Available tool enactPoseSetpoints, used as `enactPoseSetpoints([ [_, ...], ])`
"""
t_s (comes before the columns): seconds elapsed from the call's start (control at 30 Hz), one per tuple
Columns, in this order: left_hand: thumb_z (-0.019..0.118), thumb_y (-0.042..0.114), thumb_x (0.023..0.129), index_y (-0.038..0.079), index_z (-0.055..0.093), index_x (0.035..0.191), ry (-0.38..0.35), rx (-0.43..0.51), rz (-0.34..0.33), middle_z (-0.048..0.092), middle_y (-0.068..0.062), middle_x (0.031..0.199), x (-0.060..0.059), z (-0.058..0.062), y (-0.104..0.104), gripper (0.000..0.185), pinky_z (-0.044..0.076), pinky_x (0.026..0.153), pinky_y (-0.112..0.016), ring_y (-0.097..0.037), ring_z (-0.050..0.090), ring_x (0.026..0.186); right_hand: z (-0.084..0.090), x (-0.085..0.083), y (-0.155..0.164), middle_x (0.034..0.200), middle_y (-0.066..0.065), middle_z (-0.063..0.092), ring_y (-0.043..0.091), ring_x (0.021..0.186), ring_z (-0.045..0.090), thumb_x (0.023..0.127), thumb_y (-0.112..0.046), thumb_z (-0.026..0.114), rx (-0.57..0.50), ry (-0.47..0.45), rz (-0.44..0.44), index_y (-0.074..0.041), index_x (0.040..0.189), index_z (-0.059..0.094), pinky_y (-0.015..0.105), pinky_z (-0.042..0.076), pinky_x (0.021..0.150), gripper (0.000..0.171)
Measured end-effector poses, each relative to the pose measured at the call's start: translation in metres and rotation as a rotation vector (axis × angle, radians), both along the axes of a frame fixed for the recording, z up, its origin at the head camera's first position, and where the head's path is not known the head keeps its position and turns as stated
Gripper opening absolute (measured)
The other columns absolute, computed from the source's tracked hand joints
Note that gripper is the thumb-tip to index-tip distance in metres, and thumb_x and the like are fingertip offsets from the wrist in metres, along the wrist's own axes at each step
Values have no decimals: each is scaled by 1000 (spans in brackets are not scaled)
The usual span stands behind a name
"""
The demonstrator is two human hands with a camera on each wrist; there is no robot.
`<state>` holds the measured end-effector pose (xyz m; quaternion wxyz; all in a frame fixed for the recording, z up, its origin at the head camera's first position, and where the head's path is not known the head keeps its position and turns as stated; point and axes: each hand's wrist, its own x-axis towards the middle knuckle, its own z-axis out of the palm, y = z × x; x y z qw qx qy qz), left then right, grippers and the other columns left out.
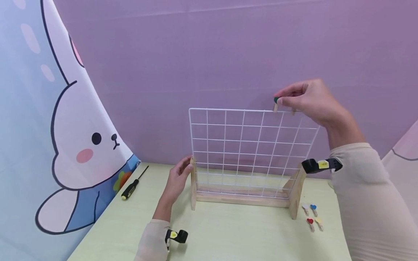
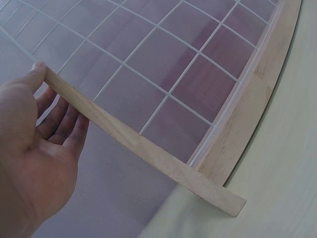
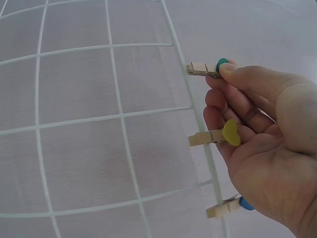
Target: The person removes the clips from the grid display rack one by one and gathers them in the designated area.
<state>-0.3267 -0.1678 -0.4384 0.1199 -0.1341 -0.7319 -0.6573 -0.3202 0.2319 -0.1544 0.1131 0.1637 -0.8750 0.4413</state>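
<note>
A white wire grid (image 1: 225, 109) stands upright in a wooden stand (image 1: 241, 200) on the table. My left hand (image 2: 39, 148) holds the top end of the stand's left side post (image 2: 133, 141), thumb on the near side and fingers behind. Up at the grid's top wire, my right hand (image 3: 277, 119) pinches a small wooden clothespin with a green heart (image 3: 203, 69) between thumb and finger. Its tip is at the wire; whether it bites on it I cannot tell. A yellow-heart clothespin (image 3: 205, 138) and a blue-heart clothespin (image 3: 225, 208) are clipped along the same wire, beneath that hand.
Several heart clothespins lie right of the stand, among them a red one (image 1: 310, 223), a blue one (image 1: 314, 208) and a yellow one (image 1: 319, 222). At the table's left lies a black screwdriver (image 1: 130, 189). A purple cloth (image 1: 163, 72) hangs behind the grid.
</note>
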Motion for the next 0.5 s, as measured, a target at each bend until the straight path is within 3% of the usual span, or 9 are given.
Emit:
enactPoseSetpoints([
  [0.2,59,26,106,14,53,149,-4,11,-4,62,-13,143,1,0,1,45,50,105,-16,-9,60,122,5,4,2,88,-17,77,7,82,66,95,-23,76,2,31,3,-17,118,79,15,49,77,24],
  [0.3,59,27,106,15,53,149,-8,4,1,62,-12,143,1,-1,0,45,50,105,-16,-9,60,122,4,6,4,92,-20,77,3,92,65,95,-25,76,-7,47,0,-17,120,78,13,48,77,25],
  [0.5,59,26,106,15,53,149,-12,0,10,62,-12,143,1,0,0,45,50,105,-16,-8,61,121,4,9,8,95,-18,78,2,90,66,95,-26,76,-13,77,15,-14,121,77,15,49,71,28],
])
